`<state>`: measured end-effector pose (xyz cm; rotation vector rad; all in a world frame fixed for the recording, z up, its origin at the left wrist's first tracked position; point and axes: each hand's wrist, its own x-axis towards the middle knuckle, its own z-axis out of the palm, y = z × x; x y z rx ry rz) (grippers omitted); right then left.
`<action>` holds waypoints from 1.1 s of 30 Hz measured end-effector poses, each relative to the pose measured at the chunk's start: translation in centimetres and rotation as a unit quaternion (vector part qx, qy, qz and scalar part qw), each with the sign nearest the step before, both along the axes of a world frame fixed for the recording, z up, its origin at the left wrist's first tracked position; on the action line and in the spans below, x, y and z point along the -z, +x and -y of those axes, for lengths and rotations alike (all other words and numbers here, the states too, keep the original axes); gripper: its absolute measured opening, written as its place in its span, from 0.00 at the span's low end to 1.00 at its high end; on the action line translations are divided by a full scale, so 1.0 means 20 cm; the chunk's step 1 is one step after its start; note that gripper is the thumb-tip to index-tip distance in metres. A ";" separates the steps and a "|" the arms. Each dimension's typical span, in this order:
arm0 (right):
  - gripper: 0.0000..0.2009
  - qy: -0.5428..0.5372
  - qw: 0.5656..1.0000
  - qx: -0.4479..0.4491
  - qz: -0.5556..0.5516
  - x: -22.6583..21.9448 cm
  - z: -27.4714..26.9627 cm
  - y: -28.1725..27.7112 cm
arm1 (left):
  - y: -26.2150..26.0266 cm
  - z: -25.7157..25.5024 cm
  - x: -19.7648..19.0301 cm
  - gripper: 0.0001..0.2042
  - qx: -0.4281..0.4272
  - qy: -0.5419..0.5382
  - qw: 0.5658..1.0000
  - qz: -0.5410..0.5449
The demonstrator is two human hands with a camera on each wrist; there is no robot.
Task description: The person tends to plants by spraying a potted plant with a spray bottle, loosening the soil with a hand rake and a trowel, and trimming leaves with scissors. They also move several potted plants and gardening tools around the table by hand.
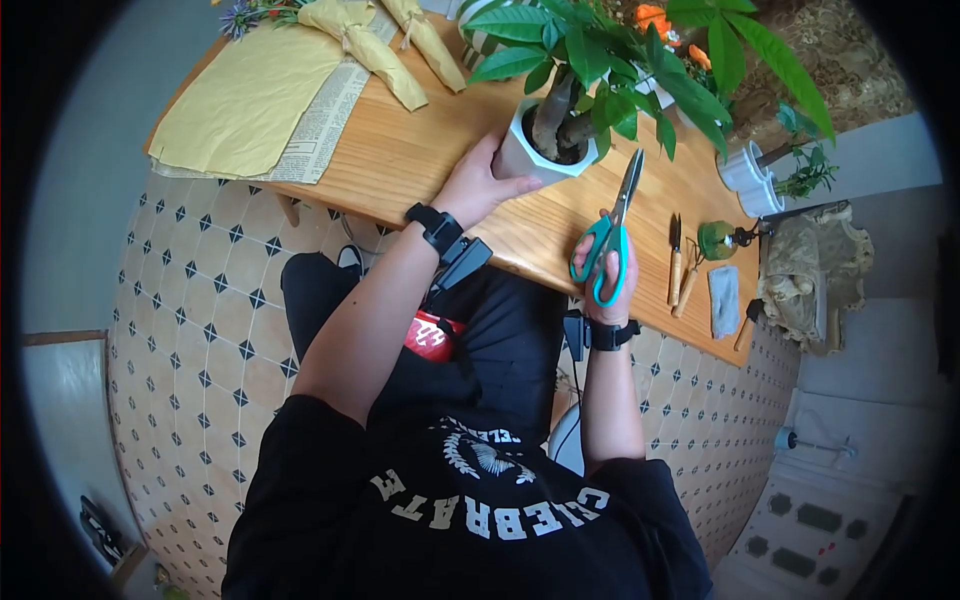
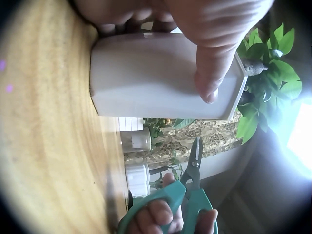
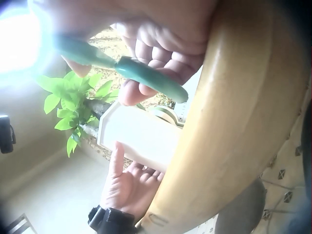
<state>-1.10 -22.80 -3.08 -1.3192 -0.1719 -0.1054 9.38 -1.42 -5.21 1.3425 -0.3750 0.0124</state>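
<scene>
A potted plant (image 1: 590, 55) with broad green leaves and a thick trunk stands near the table's front edge in a white angular pot (image 1: 520, 165). My left hand (image 1: 478, 188) grips that pot from the left; in the left wrist view its thumb (image 2: 212, 73) lies across the pot wall below the rim. To the right of the pot, my right hand (image 1: 615, 308) holds teal-handled scissors (image 1: 626, 192), fingers through the handle loops. Their blades point up and away from me, nearly together, beside the lower leaves. In the right wrist view, a teal handle (image 3: 151, 80) crosses the curled fingers.
Yellow wrapping paper (image 1: 245, 100) lies over newspaper (image 1: 318, 140) at the left, with paper-wrapped bundles (image 1: 365, 50) behind. Small wooden-handled tools (image 1: 675, 270), a green glass bottle (image 1: 714, 240) and a grey cloth (image 1: 724, 300) lie at the right. White pots (image 1: 750, 180) stand at the far right edge.
</scene>
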 end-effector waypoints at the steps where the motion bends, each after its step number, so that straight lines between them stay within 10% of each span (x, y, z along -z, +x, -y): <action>1: 0.31 0.005 1.000 0.000 0.001 0.00 0.00 0.00 | 0.01 0.00 0.01 0.38 -0.001 -0.001 1.000 0.004; 26: 0.36 0.023 1.000 -0.008 0.017 0.05 0.02 0.01 | -0.03 0.01 -0.07 0.33 0.022 -0.083 0.996 -0.028; 33: 0.27 0.011 1.000 0.005 -0.013 0.02 0.01 0.00 | 0.01 0.04 0.02 0.44 -0.062 0.072 0.995 0.015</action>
